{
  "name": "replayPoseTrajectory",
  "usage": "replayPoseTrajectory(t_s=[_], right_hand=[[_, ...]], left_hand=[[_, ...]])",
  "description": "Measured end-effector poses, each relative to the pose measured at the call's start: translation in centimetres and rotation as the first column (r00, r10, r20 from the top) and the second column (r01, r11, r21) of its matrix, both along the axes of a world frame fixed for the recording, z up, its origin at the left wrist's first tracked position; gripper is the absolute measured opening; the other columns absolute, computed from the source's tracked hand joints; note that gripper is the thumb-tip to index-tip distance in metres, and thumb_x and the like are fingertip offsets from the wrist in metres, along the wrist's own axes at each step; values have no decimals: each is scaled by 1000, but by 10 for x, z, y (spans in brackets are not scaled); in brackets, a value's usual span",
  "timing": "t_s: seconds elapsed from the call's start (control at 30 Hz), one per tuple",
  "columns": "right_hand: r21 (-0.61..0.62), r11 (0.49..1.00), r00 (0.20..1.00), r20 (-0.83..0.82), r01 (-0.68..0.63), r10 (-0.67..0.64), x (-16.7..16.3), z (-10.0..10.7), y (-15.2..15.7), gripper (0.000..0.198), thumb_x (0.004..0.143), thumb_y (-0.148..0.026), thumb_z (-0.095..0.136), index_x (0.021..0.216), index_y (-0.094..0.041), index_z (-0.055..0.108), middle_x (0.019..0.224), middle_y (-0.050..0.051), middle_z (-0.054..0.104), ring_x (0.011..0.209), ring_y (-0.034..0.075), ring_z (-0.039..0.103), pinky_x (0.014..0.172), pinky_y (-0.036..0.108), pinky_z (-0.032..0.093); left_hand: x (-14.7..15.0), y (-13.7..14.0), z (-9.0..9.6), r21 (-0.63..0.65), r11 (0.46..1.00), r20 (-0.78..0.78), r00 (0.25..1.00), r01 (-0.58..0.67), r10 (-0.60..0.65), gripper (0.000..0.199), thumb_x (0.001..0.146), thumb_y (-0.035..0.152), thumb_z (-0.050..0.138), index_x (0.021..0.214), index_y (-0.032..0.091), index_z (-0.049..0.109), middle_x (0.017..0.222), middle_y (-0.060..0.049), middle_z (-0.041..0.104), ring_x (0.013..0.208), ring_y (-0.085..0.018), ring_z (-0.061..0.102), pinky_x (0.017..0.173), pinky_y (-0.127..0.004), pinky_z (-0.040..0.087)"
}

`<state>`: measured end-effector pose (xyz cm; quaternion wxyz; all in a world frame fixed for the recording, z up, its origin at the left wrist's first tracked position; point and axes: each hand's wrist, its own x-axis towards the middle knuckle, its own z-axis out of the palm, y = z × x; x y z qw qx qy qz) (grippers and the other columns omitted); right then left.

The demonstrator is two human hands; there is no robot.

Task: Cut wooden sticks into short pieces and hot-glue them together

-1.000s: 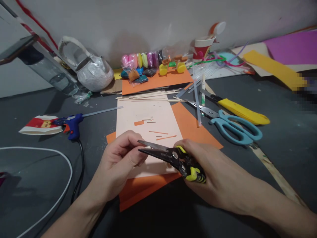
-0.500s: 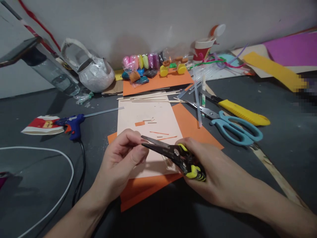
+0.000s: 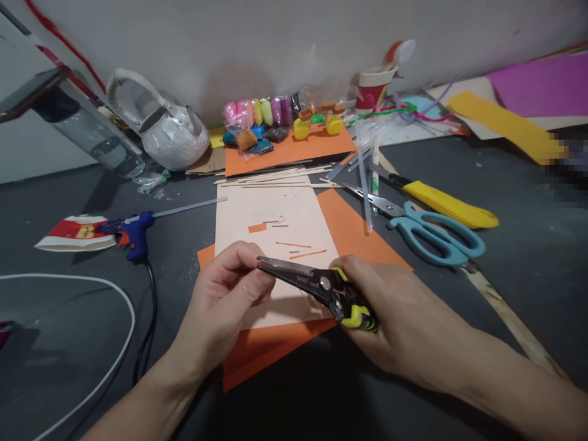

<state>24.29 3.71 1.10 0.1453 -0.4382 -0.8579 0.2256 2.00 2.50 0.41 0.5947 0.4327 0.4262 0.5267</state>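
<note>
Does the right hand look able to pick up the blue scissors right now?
Probably not yet: the right hand is wrapped around the black snips. Otherwise the way looks free; nothing stands between hand and the blue scissors.

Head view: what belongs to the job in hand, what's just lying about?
Likely in the job:
right hand, gripping black-and-yellow shears
left hand, at the shears' tips, anything pinched hidden
pale sheet beneath, bearing small scraps

Apparently lying about:
blue glue gun
blue-handled scissors
yellow cutter
silver pot
</note>
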Motion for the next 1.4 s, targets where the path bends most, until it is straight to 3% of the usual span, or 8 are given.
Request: replayPoseTrajectory(t_s=[0.13,0.37,0.67,0.93,1.03,1.23,1.4], right_hand=[[61,998,1000,-12,21,-20,1,-3,0,22,69,-13,46,89,-21,47,62,1,59,50,18,52,47,26,31],[-137,990,990,-133,21,-40,3,-3,7,21,77,-19,54,97,-22,49,80,3,66,68,20,62,56,26,40],[-141,990,999,-40,-18,12,2,7,7,12,77,-21,52,87,-22,47,77,3,63,64,19,55,56,27,36],[-55,997,999,19,-48,49,6,3,6,20,69,-14,51,84,-24,43,69,1,58,57,18,52,52,26,31],[-13,999,999,40,-30,31,7,2,5,16,70,-16,49,82,-24,42,63,0,55,52,18,49,50,27,28],[-140,990,995,-103,-8,-7,5,1,8,21,75,-16,52,95,-21,48,79,2,65,67,19,59,55,26,38],[-156,988,996,-87,-14,1,2,1,6,17,77,-20,54,92,-22,47,75,1,63,63,18,56,52,26,36]], left_hand=[[1,0,1,-6,1000,-1,1000,-11,11,15,85,27,73,77,19,64,63,3,54,56,-8,45,53,-20,35],[5,0,7,-45,999,59,998,21,-18,16,86,31,71,80,18,66,63,2,52,54,-8,44,46,-18,31],[0,2,4,-12,994,18,994,111,-111,18,87,34,69,80,18,67,62,1,47,55,-9,39,48,-21,30],[-3,2,3,-44,990,-18,991,130,-131,15,88,31,68,80,18,68,62,2,46,55,-9,37,48,-22,27],[-2,2,5,-14,992,-5,993,122,-122,15,87,32,69,81,18,69,62,1,48,55,-9,39,48,-22,28],[-2,0,4,8,996,36,996,85,-85,9,91,26,66,84,21,69,64,2,54,58,-7,47,52,-18,34],[-1,0,2,46,999,-11,1000,14,-13,6,92,23,65,87,24,68,69,3,56,63,-6,50,59,-15,40]])
